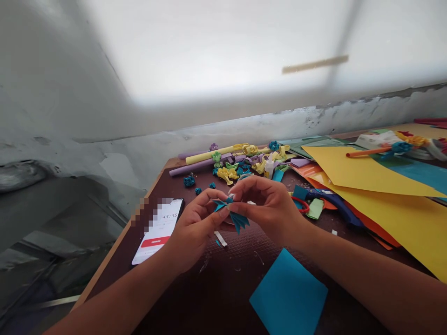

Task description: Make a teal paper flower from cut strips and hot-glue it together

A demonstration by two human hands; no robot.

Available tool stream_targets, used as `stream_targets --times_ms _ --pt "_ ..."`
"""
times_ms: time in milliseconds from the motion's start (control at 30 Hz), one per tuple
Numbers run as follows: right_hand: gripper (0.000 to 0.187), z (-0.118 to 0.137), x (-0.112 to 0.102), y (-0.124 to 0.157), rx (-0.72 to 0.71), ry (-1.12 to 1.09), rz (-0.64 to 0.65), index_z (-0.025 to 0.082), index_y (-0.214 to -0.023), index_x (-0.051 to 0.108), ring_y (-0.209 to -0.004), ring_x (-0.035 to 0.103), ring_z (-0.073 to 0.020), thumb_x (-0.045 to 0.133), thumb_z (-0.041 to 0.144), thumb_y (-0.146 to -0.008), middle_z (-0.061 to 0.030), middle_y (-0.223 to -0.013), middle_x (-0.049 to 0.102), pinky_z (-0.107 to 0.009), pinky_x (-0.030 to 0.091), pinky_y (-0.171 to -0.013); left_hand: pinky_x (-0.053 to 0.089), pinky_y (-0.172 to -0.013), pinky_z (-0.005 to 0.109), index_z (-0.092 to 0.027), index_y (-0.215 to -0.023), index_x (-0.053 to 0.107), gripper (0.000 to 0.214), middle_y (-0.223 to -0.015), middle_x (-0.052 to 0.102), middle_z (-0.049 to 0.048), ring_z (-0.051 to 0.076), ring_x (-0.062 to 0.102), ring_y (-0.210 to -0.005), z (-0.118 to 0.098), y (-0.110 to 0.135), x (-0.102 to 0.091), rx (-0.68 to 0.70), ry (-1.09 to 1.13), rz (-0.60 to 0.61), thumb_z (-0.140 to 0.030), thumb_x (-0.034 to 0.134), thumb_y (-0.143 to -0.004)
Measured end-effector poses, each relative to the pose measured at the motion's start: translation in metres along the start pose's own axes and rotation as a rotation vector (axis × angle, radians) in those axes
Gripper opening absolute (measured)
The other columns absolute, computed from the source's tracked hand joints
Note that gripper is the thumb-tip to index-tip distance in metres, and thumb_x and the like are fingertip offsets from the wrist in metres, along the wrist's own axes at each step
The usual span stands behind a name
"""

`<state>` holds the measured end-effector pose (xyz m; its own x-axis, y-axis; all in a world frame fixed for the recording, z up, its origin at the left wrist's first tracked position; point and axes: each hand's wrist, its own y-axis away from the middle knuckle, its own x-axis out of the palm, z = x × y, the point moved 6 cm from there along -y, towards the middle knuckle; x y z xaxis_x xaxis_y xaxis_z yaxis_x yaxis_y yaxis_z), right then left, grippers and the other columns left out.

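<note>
Between my two hands, above the dark brown table [223, 279], is a teal paper flower piece [240, 221] with pointed, cut ends hanging down. My left hand [197, 223] pinches its left side between thumb and fingers. From the other side, my right hand [267, 209] grips it near the gathered top, fingertips pressed together. A small white bit shows at the fingertips; I cannot tell what it is. Below my hands lies a narrow white strip [221, 239]. Nearer to me, a blue paper square [289, 295] rests flat under my right forearm.
A phone [159, 232] with a running timer lies at the left edge. Behind my hands are rolled paper tubes [195, 166], crumpled paper flowers [226, 175] and a small white bottle [268, 167]. Red-handled scissors [301, 204], a dark blue tool [330, 202] and yellow sheets [366, 172] lie right.
</note>
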<state>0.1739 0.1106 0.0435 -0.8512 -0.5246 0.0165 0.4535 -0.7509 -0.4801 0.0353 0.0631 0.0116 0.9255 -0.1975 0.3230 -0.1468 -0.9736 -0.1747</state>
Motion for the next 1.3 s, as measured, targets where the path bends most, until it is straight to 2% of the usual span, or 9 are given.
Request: stream_targets --times_ms 133,300,533,633,733,833,1033,1200,1300 --pt "0.019 0.002 0.001 0.004 -0.069 0.107 0.007 0.023 -0.099 0.072 -0.08 0.065 -0.0146 0.082 0.023 -0.082 0.0002 -0.085 0.068 -0.028 0.055 -0.071 0.059 -0.075 0.026 -0.025 -0.102 0.065 0.012 -0.093 0.07 -0.002 0.012 0.069 -0.078 -0.003 0.002 -0.001 0.053 -0.19 -0.054 -0.028 0.073 -0.093" --pt "0.021 0.004 0.001 0.007 -0.092 0.196 -0.01 0.025 -0.105 0.071 -0.084 0.065 -0.0146 0.075 0.015 -0.086 0.0002 -0.089 0.067 -0.028 0.055 -0.073 0.058 -0.077 0.025 -0.024 -0.103 0.062 0.011 -0.094 0.066 -0.0017 0.012 0.067 -0.082 -0.009 0.006 0.0 0.122 -0.443 -0.093 -0.03 0.068 -0.096" --pt "0.027 0.001 0.001 0.002 0.05 0.207 0.039 0.022 -0.109 0.07 -0.078 0.065 -0.0128 0.076 0.013 -0.084 0.0022 -0.083 0.067 -0.026 0.053 -0.071 0.057 -0.081 0.028 -0.023 -0.105 0.06 0.012 -0.093 0.066 -0.0012 0.013 0.066 -0.084 -0.003 0.005 -0.003 0.124 -0.544 -0.103 -0.032 0.065 -0.098" --pt "0.027 -0.008 -0.001 -0.002 0.179 0.068 0.094 0.021 -0.106 0.068 -0.072 0.062 -0.0111 0.08 0.018 -0.082 0.0033 -0.078 0.067 -0.024 0.049 -0.065 0.055 -0.079 0.026 -0.022 -0.103 0.06 0.011 -0.09 0.065 -0.0015 0.013 0.066 -0.085 -0.003 0.005 -0.004 0.113 -0.531 -0.073 -0.03 0.066 -0.098" --pt "0.03 -0.023 -0.002 -0.002 0.356 -0.219 0.111 0.02 -0.099 0.067 -0.069 0.062 -0.01 0.087 0.026 -0.077 0.0031 -0.078 0.068 -0.023 0.048 -0.064 0.054 -0.078 0.026 -0.022 -0.106 0.061 0.013 -0.095 0.067 -0.0002 0.014 0.066 -0.087 -0.003 0.005 -0.004 0.092 -0.504 -0.029 -0.029 0.068 -0.096" --pt "0.033 -0.029 -0.002 -0.003 0.406 -0.346 0.097 0.02 -0.093 0.067 -0.07 0.063 -0.0098 0.091 0.027 -0.072 0.003 -0.079 0.069 -0.023 0.05 -0.067 0.055 -0.077 0.027 -0.022 -0.107 0.061 0.015 -0.097 0.067 0.0004 0.015 0.067 -0.087 0.0 0.004 -0.004 0.049 -0.433 -0.007 -0.03 0.069 -0.096" --pt "0.025 -0.009 -0.004 -0.005 0.208 -0.003 0.177 0.018 -0.089 0.072 -0.076 0.062 -0.0122 0.089 0.027 -0.074 0.0003 -0.083 0.067 -0.025 0.05 -0.067 0.057 -0.077 0.028 -0.022 -0.108 0.059 0.02 -0.097 0.068 0.0 0.014 0.069 -0.084 0.005 0.001 -0.006 -0.011 -0.252 0.036 -0.031 0.072 -0.094" --pt "0.016 -0.007 -0.002 -0.002 0.231 0.157 0.222 0.018 -0.096 0.075 -0.074 0.063 -0.0146 0.079 0.025 -0.083 -0.003 -0.085 0.072 -0.028 0.05 -0.064 0.054 -0.08 0.023 -0.022 -0.107 0.063 0.014 -0.098 0.067 -0.0003 0.012 0.065 -0.087 0.004 0.001 -0.006 0.021 -0.314 0.036 -0.028 0.07 -0.096" --pt "0.014 -0.008 -0.005 -0.002 0.229 0.214 0.16 0.018 -0.093 0.076 -0.074 0.065 -0.0152 0.08 0.024 -0.081 -0.0032 -0.085 0.074 -0.028 0.05 -0.064 0.054 -0.08 0.024 -0.022 -0.104 0.063 0.011 -0.093 0.067 -0.001 0.012 0.066 -0.086 0.0 0.002 -0.006 0.08 -0.421 -0.02 -0.028 0.068 -0.097"
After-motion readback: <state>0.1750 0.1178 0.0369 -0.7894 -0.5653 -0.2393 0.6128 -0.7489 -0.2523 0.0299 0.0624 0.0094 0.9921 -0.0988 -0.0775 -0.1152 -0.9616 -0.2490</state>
